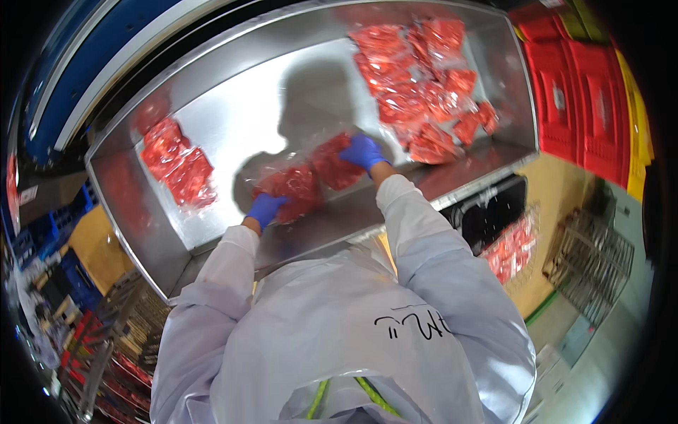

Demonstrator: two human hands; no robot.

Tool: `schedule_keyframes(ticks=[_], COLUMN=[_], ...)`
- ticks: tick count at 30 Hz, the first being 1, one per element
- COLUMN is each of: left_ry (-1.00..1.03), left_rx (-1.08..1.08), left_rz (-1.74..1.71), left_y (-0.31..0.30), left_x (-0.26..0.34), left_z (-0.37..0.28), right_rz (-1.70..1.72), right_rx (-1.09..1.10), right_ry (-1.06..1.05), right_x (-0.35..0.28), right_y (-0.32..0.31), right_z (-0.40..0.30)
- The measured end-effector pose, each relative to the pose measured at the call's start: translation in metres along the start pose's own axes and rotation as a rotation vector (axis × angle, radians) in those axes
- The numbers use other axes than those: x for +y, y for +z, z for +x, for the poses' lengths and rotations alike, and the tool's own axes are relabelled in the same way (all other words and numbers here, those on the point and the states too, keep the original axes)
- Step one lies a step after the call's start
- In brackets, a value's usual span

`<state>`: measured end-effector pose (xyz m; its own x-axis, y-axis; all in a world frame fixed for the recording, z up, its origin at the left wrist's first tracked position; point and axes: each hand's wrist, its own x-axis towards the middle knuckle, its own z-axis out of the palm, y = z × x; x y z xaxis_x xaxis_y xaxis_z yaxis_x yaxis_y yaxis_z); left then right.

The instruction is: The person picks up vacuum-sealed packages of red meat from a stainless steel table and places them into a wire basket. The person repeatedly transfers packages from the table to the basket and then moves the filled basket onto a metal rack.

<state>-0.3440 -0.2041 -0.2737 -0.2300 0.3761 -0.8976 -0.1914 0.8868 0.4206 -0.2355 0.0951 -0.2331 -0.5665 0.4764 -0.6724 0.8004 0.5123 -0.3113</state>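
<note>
My gloved left hand [266,209] grips the near left side of a clear plastic pack of red meat [294,191]. Beside it, my gloved right hand [365,151] holds the right end of a second meat pack [332,162]. The two packs touch or nearly touch; whether their film is joined I cannot tell. Both are at the near side of a deep stainless steel tub [228,114]. At the tub's left end lie a couple of similar packs [177,161]. A larger group of bagged meat [397,74] covers its right end.
Red crates [556,100] and a yellow one [638,132] stand right of the tub. A black tray [495,212] and more packed meat [511,249] sit below its near right edge. Wire racks [593,259] stand farther right. A blue machine or frame [106,69] borders the far left.
</note>
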Motion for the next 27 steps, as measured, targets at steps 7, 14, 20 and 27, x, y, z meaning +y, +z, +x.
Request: schedule_keyframes(ticks=[7,14,20,27], left_ry=[-0.089,-0.195,-0.208,0.08], left_rx=[0.034,-0.244,-0.224,-0.106], left_rz=[-0.184,-0.444,-0.256,0.059], left_y=[0.014,-0.052,0.003,-0.047], left_x=[0.005,-0.097,0.05,-0.026], left_z=[0.01,0.065,0.04,0.092], right_rz=[0.774,0.75,0.91,1.222], right_rx=[0.484,1.16,1.353,0.998], right_ry=[-0.098,0.487,0.772,0.886], right_x=[0.073,0.165,0.331,0.406], right_y=[-0.099,-0.16,-0.127,-0.003], right_z=[-0.139,-0.365,-0.508,-0.573])
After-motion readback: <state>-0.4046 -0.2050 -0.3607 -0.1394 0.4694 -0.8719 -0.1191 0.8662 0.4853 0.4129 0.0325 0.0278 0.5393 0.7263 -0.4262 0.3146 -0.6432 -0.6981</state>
